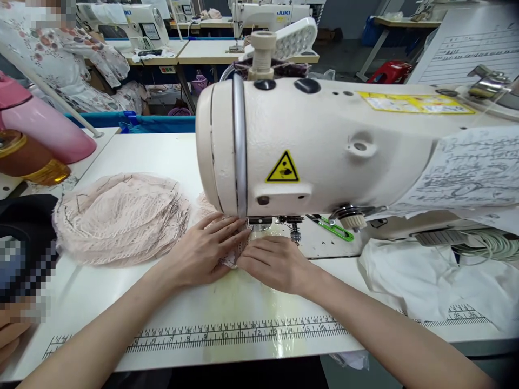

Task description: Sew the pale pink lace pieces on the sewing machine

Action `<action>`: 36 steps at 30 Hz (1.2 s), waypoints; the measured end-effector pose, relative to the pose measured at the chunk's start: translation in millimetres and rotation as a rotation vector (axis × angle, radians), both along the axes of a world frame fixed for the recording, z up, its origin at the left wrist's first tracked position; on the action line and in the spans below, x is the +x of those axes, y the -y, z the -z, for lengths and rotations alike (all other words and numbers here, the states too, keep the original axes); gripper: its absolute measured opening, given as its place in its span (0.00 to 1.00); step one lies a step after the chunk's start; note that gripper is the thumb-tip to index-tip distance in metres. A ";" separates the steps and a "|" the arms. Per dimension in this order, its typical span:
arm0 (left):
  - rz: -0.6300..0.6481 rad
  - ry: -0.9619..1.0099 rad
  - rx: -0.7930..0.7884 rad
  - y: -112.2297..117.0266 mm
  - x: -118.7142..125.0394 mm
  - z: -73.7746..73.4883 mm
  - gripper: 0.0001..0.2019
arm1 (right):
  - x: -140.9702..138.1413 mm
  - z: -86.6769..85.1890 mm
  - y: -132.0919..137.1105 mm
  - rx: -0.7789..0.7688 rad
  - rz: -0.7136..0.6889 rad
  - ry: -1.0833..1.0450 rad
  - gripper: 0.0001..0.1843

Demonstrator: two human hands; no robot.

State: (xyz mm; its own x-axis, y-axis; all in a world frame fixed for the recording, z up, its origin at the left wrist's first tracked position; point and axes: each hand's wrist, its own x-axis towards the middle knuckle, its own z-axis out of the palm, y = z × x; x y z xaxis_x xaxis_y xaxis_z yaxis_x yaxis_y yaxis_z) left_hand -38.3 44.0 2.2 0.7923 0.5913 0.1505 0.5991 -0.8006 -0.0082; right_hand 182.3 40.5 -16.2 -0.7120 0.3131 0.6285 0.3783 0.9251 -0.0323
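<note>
A cream sewing machine (324, 146) fills the middle of the table. Both my hands lie under its head, pressing a small piece of pale pink lace (233, 258) flat on the bed. My left hand (203, 251) rests with fingers stretched toward the presser foot (259, 221). My right hand (275, 262) lies flat beside it, fingers pointing left onto the lace. The needle area is partly hidden by the machine head.
A heap of pink lace pieces (119, 216) lies at left. Green thread snips (334, 228) sit under the machine arm. White cloth (438, 286) lies at right, a printed ruler (227, 335) along the front edge, a pink bottle (44, 129) at far left. Another person sits behind.
</note>
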 end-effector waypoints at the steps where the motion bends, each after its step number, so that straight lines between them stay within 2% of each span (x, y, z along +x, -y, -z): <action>1: 0.000 0.002 0.002 -0.2 0.1 -0.4 0.30 | -0.5 -0.3 0.0 0.003 0.000 -0.007 0.08; 9: -0.015 0.008 0.013 -0.7 0.5 -0.7 0.28 | -3.6 -2.3 0.9 0.037 0.003 -0.046 0.07; 17: -0.046 -0.008 0.014 0.4 4.4 -2.6 0.29 | 0.4 -0.2 0.3 0.037 0.040 0.024 0.10; 28: -0.078 0.002 0.050 3.9 12.3 -1.0 0.27 | 8.2 14.0 -1.6 -0.022 0.098 0.052 0.10; 36: -0.099 -0.018 0.052 5.8 15.6 -1.3 0.27 | 12.8 -2.0 -5.6 -0.012 0.137 0.070 0.12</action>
